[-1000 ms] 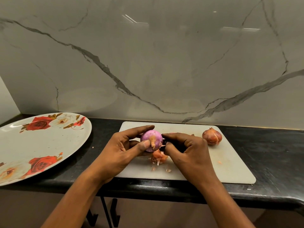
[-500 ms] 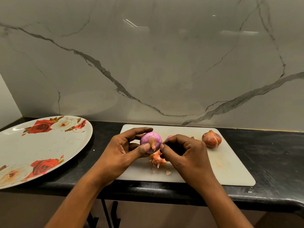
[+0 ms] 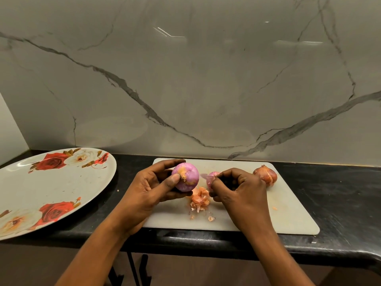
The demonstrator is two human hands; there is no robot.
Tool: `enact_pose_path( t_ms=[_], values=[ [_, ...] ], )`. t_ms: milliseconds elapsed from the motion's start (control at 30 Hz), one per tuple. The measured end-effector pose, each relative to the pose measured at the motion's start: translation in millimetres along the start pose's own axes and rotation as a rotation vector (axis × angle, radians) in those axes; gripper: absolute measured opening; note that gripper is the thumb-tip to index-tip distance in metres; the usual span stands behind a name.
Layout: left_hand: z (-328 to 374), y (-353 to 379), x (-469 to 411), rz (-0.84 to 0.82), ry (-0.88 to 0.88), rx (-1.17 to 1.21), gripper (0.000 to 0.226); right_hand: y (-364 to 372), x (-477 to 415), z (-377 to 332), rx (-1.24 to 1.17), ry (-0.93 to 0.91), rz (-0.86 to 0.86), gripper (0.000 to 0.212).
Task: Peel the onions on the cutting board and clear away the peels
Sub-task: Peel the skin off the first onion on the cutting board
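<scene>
My left hand grips a mostly peeled purple onion above the white cutting board, root end toward me, thumb pressed by the root. My right hand has its fingers curled and pinches a thin strip of purple peel just right of that onion. Behind this hand, part of a second purple onion shows on the board. An unpeeled brown onion lies at the board's far right. A heap of orange peels sits on the board below my hands, with small scraps nearer the front edge.
A large oval plate with red rose prints lies to the left on the black counter. A marble wall rises behind. The counter's front edge runs just below the board.
My right hand has pulled away to the right from the held onion, drawing off a strip of peel. The onion has turned slightly in my left hand.
</scene>
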State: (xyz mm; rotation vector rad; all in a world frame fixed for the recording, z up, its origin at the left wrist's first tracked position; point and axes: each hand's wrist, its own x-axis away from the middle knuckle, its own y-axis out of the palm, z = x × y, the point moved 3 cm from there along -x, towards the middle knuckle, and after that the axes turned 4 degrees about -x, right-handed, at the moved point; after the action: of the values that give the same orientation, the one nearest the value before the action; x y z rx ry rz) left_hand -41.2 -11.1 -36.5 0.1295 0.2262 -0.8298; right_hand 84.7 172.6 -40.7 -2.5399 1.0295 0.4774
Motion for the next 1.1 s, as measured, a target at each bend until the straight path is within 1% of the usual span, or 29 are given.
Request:
enact_pose_path(
  t_ms=[100, 200, 367, 467, 533, 633, 667, 800, 933, 1100],
  values=[
    [0, -3, 0, 0.034, 0.012, -0.031, 0.044, -1, 0, 1, -0.001, 0.015, 0.012, 0.008],
    [0, -3, 2, 0.040, 0.032, -0.092, 0.044, 2, 0, 3, 0.039, -0.007, -0.042, 0.007],
    [-2, -3, 2, 0.022, 0.040, -0.124, 0.046, 2, 0, 5, 0.067, -0.033, -0.052, 0.020],
    [-3, -4, 0, 0.014, 0.041, -0.139, 0.056, 2, 1, 2, 0.026, -0.048, -0.055, 0.017],
    [-4, -5, 0, -0.008, 0.053, -0.146, 0.066, 4, 2, -1, -0.014, -0.056, -0.092, 0.017],
    [-5, -4, 1, -0.035, 0.078, -0.187, 0.067, 7, 3, -4, -0.021, -0.066, -0.157, 0.037],
    [-5, -3, 2, -0.043, 0.083, -0.200, 0.065, 8, 4, -5, -0.023, -0.072, -0.181, 0.041],
    [-3, -2, 2, -0.048, 0.090, -0.240, 0.059, 11, 5, -12, -0.049, -0.139, -0.281, 0.034],
    [-3, -1, 3, -0.057, 0.092, -0.226, 0.058, 10, 6, -14, -0.074, -0.166, -0.289, 0.033],
    [-3, -3, 3, -0.067, 0.105, -0.217, 0.059, 8, 5, -15, -0.121, -0.154, -0.292, 0.031]
  ],
)
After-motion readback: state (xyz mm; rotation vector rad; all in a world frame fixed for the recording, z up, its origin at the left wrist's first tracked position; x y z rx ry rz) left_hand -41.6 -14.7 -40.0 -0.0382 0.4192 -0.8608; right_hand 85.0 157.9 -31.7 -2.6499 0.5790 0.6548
